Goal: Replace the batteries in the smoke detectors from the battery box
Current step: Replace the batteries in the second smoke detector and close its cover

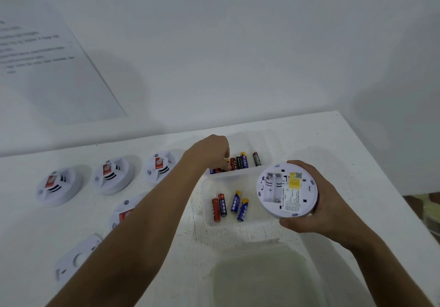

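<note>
Item: smoke detector [287, 188], light rigid plastic, I judge | right grip [316, 202] wraps its rim, bay empty | left grip [210, 153] fingers curled among loose batteries [240, 161], pinch unclear.

Lighting: even, cool, diffuse, fairly bright. Shadows: soft grey patches on the plain white wall [238, 44], fainter ones beside the round white smoke detectors [112, 175] on the scuffed white table [345, 154]. Focus: soft throughout — printed sheet [47, 61] illegible. Wide-angle bending at edges; near translucent plastic tub [257, 275] blurred.
</note>
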The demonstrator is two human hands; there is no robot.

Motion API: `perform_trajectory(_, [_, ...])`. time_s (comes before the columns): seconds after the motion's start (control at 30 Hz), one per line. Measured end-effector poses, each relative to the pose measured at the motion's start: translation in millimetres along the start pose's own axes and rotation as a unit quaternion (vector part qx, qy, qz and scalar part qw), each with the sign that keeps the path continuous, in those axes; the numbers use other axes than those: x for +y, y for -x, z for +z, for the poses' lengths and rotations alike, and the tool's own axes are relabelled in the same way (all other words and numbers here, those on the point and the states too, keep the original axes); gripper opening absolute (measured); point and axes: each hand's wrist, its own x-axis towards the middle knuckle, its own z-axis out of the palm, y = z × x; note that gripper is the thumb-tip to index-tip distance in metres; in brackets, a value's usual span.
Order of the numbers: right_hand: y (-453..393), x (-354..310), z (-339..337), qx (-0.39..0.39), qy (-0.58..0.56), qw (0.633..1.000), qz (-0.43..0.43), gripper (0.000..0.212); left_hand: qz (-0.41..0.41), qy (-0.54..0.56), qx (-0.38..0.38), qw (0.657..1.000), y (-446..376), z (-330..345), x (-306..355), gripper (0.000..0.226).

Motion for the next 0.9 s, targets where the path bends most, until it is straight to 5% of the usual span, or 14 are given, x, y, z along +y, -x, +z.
perform_trajectory(0.23, [-4,1,1,-0.001,-0.002,1.0,-0.004,0.091,-0.01,0.046,0.025,0.999,-2,3,-1,0.04])
perform_trajectory(0.4, [-6,1,1,-0.004,-0.001,1.0,0.0,0.093,-0.016,0.16,0.108,0.981,16,-1,1,0.021])
perform_trajectory(0.6, [-11,-5,4,-0.01,0.007,1.0,-0.016,0.091,0.062,0.361,0.29,0.884,74,-15,36,0.014])
perform_trajectory(0.9, [-12,-13,10,-0.006,-0.002,0.999,-0.053,0.086,0.093,0.443,0.203,0.868,103,2,58,0.016])
